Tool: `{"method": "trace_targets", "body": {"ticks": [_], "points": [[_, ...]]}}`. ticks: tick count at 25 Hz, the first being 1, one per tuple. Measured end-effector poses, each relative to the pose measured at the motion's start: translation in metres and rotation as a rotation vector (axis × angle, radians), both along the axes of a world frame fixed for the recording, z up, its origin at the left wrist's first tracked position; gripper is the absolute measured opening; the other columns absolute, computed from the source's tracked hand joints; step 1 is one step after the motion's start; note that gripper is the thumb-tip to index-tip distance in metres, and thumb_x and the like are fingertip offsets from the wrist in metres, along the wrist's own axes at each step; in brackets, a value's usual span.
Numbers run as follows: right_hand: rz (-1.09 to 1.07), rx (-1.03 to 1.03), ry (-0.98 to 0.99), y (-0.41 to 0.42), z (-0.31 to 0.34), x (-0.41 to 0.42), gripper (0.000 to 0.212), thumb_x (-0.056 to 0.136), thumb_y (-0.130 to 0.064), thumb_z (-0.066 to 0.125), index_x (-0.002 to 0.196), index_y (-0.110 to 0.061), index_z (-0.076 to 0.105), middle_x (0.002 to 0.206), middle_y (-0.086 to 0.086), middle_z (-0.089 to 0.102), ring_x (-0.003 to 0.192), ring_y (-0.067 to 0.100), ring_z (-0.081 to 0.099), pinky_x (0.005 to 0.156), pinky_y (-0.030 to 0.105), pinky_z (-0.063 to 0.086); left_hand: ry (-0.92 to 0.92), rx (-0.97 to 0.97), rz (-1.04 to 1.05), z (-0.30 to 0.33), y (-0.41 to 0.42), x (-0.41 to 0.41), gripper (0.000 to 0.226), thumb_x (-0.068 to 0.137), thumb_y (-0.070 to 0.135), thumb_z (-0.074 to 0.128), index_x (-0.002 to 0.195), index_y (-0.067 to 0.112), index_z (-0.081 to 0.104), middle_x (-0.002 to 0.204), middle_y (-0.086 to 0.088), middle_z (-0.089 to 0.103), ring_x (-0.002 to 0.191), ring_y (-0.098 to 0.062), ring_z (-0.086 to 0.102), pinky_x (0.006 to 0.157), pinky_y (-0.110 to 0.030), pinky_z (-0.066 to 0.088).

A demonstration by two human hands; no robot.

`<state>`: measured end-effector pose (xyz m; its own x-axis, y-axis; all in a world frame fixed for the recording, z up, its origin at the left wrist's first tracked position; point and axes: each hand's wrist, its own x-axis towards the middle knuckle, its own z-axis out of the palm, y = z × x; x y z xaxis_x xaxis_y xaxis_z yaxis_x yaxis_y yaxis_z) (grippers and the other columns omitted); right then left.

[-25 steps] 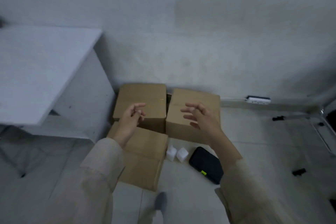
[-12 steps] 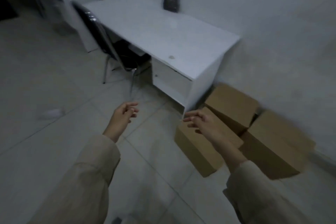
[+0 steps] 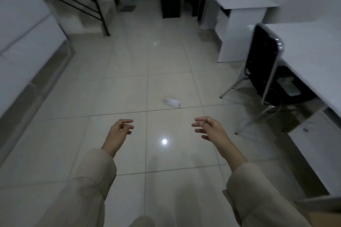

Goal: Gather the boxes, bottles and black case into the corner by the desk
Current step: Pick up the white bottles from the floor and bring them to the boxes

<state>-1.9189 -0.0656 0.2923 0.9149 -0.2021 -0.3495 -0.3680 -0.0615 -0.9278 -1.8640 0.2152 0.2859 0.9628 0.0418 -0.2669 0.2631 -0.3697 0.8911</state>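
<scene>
Two white desks [image 3: 313, 46] stand along the right, with one black chair [image 3: 263, 64] tucked under the nearer one. One small white bottle [image 3: 171, 102], blurred, lies on its side on the tiled floor [image 3: 92, 88], beyond both hands and well apart from them. The left hand [image 3: 120, 131] and right hand [image 3: 210, 129] hang loosely curled, holding nothing.

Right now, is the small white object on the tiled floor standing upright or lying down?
Lying down. The small white object rests flat and lengthwise on the beige tiled floor; blur hides what it is.
</scene>
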Motion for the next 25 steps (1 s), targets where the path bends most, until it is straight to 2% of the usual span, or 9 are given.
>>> {"method": "trace_targets", "body": {"ticks": [6,9,14,19,25], "points": [[0.144,0.002,-0.033,0.056,-0.012,0.122,0.021,0.093,-0.013,0.042,0.098,-0.021,0.060,0.096,-0.003,0.069,0.088,0.016,0.063,0.071,0.025,0.044,-0.034,-0.004,0.140,-0.002,0.065,0.075,0.025,0.095,0.012,0.039,0.114,0.015,0.056,0.099,-0.004,0.060,0.091,-0.020,0.056,0.070,-0.024,0.041],[0.175,-0.024,-0.013,0.050,-0.025,0.189,0.022,0.093,-0.013,0.040,0.100,-0.021,0.060,0.099,-0.002,0.069,0.090,0.016,0.063,0.071,0.025,0.044,-0.036,-0.010,0.180,-0.014,0.065,0.131,0.024,0.095,0.012,0.039,0.111,0.018,0.057,0.093,0.001,0.061,0.088,-0.018,0.057,0.069,-0.023,0.041],[0.204,-0.066,0.053,0.022,-0.037,0.294,0.022,0.092,-0.013,0.041,0.097,-0.022,0.060,0.098,-0.002,0.069,0.089,0.016,0.063,0.070,0.024,0.044,-0.006,-0.066,0.263,-0.029,0.037,0.221,0.024,0.095,0.011,0.040,0.110,0.017,0.057,0.092,0.001,0.061,0.088,-0.019,0.057,0.070,-0.024,0.041],[0.160,-0.084,0.110,0.007,-0.054,0.389,0.024,0.090,-0.009,0.042,0.103,-0.015,0.060,0.096,0.001,0.069,0.084,0.016,0.061,0.069,0.025,0.042,0.043,-0.080,0.176,-0.038,0.002,0.313,0.024,0.095,0.010,0.039,0.109,0.017,0.058,0.091,0.002,0.061,0.083,-0.013,0.058,0.070,-0.025,0.041],[0.131,-0.066,0.205,0.032,-0.087,0.492,0.022,0.091,-0.008,0.042,0.104,-0.013,0.060,0.094,0.000,0.067,0.085,0.017,0.061,0.069,0.025,0.042,0.072,-0.023,0.100,-0.063,0.013,0.442,0.024,0.095,0.008,0.039,0.106,0.017,0.058,0.086,0.004,0.062,0.080,-0.013,0.057,0.068,-0.020,0.041]]}}
